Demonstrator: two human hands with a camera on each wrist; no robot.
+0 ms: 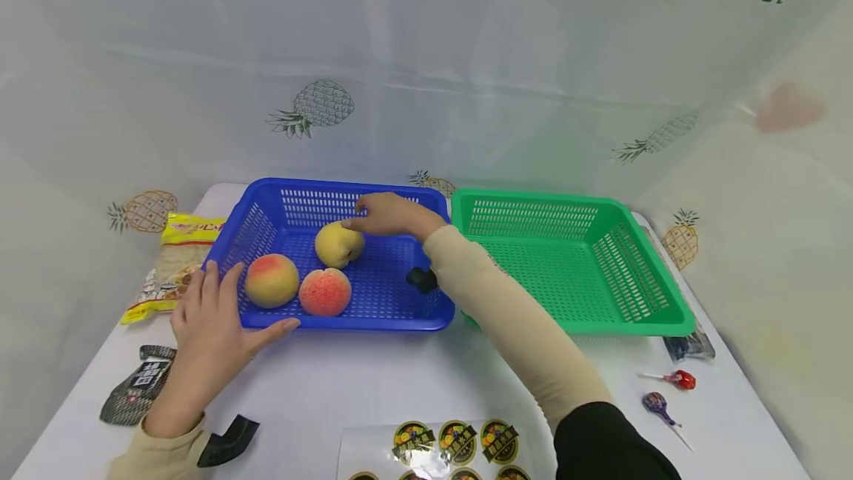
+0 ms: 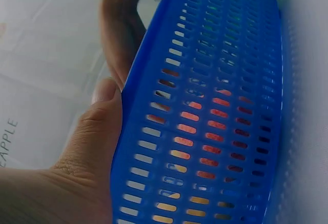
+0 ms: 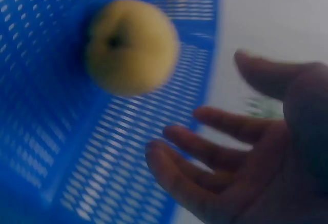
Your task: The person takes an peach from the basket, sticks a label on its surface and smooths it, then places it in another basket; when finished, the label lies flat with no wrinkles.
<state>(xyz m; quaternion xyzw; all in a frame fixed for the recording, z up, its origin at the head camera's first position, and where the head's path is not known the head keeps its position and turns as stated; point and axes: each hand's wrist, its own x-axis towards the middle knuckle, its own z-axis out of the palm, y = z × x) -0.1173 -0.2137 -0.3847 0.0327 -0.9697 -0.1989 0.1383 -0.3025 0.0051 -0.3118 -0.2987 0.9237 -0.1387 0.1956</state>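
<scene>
A blue basket (image 1: 386, 323) holds two peaches, a red-yellow one (image 1: 272, 281) and a pinkish-red one (image 1: 324, 292), plus a round yellow fruit (image 1: 336, 247). My left hand (image 1: 216, 324) lies at the front left corner, fingers spread by the side wall. Its thumb (image 2: 97, 126) touches the basket's rim in the left wrist view. Over the basket's back half, my right hand (image 1: 393, 215) overlaps the yellow fruit in the head view. From the right wrist, that hand (image 3: 230, 167) shows spread fingers, apart from the yellow fruit (image 3: 132, 48) and holding nothing.
A green basket (image 1: 573, 328) stands just right of the blue one. Left of them lie a yellow-edged food bag (image 1: 180, 258) and a dark patterned packet (image 1: 140, 387). Two lollipops, red (image 1: 681, 380) and purple (image 1: 656, 403), lie front right. A sticker sheet (image 1: 373, 443) is in front.
</scene>
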